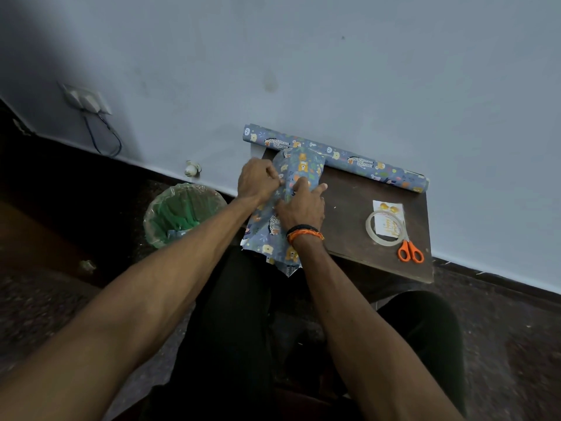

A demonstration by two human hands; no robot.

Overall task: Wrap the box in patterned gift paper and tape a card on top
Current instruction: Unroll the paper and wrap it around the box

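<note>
- Both forearms are left bare; no sleeves are seen.
- A black and orange braided band [304,232] is worn on the right wrist.
- The legs are covered by black trousers [230,314].

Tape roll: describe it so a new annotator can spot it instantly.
Start at the small dark table against the blue-grey wall. On its right end lies a white greeting card. The tape roll is the clear ring on that card, just above the orange-handled scissors; it is the only transparent hoop there.
</note>
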